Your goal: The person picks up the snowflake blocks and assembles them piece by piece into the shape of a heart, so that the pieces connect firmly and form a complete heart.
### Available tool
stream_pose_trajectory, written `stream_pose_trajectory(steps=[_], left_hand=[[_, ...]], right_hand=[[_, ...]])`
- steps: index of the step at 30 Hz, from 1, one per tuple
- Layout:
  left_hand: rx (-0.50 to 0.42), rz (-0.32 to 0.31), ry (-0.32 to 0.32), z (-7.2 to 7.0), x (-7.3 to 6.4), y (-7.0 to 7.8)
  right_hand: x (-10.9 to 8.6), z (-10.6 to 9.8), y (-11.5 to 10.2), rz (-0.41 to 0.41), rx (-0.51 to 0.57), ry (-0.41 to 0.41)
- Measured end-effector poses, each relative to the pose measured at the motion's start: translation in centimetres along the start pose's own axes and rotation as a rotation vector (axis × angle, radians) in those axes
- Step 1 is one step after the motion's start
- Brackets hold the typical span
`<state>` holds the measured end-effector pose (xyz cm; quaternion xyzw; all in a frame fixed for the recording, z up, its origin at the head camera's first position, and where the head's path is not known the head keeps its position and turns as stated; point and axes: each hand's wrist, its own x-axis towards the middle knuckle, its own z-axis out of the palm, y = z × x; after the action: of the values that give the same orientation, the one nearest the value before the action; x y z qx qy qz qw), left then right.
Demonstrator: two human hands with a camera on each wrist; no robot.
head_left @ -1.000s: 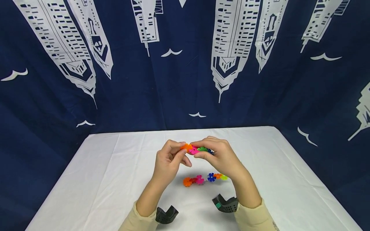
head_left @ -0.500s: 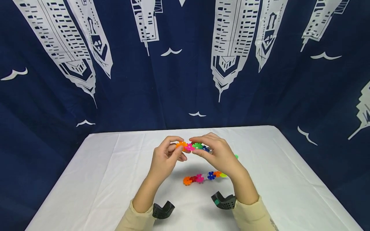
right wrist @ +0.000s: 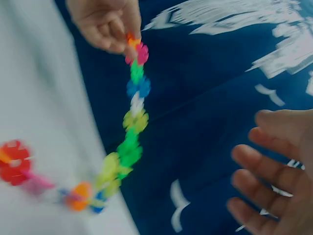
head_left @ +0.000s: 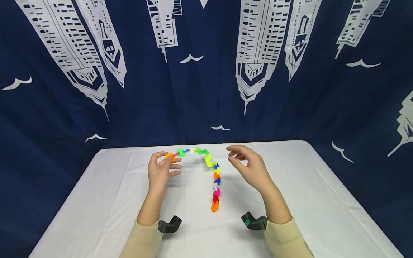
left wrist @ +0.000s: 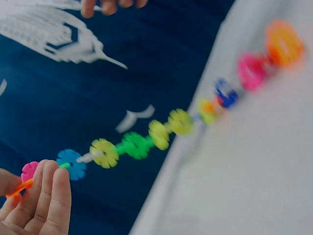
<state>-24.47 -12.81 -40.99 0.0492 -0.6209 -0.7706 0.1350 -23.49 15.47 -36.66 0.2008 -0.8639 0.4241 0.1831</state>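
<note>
A chain of notched, flower-shaped plastic discs (head_left: 208,160) in many colours curves from my left hand across to the middle of the table. My left hand (head_left: 158,175) pinches the orange end disc (left wrist: 20,188) between thumb and finger, other fingers extended. Beside that disc comes a pink one (right wrist: 141,53), then green and blue ones. At the far end an orange disc (head_left: 214,207) is nearest to me. My right hand (head_left: 250,168) is apart from the chain, to its right, fingers loosely bent and holding nothing.
A white cloth (head_left: 113,200) covers the table. Behind its far edge hangs a dark blue curtain (head_left: 145,107) with white building and bird prints. Each wrist wears a black mount (head_left: 170,224) at the sleeve.
My left hand has moved left with the orange end disc, drawing the chain out into a curve. The right hand has let go of the chain and moved slightly right.
</note>
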Motion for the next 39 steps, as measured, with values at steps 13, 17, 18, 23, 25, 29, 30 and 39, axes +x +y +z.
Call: stream_pose_trajectory(steps=[13,17,18,23,25,29,30,39], left_hand=[[0.331,-0.271,-0.035,-4.9,-0.8,-4.2],[0.453,-0.293,-0.107,-5.6,-1.2,-5.2],[0.480,-0.291,-0.134,-5.6,-1.4,-5.4],[0.648,-0.228,-0.305,-4.7,-2.3,-5.5],[0.697,-0.193,-0.382,-4.2,-2.8,-5.3],[0.712,-0.127,-0.542,-3.1,-3.6,-5.2],[0.702,-0.118,-0.578,-2.8,-3.8,-5.2],[0.678,-0.078,-0.733,-0.7,-5.6,-5.2]], right_hand=[[-3.5,2.3,4.9,0.432,-0.214,-0.575],[-4.1,2.7,5.5,0.442,-0.153,-0.628],[-4.1,2.7,5.6,0.441,-0.132,-0.627],[-4.3,3.0,6.1,0.423,-0.060,-0.586],[-4.4,3.2,6.3,0.419,-0.045,-0.561],[-4.5,3.5,6.6,0.414,-0.023,-0.506],[-4.5,3.6,6.6,0.414,-0.018,-0.496],[-4.6,3.6,6.9,0.295,0.068,-0.573]])
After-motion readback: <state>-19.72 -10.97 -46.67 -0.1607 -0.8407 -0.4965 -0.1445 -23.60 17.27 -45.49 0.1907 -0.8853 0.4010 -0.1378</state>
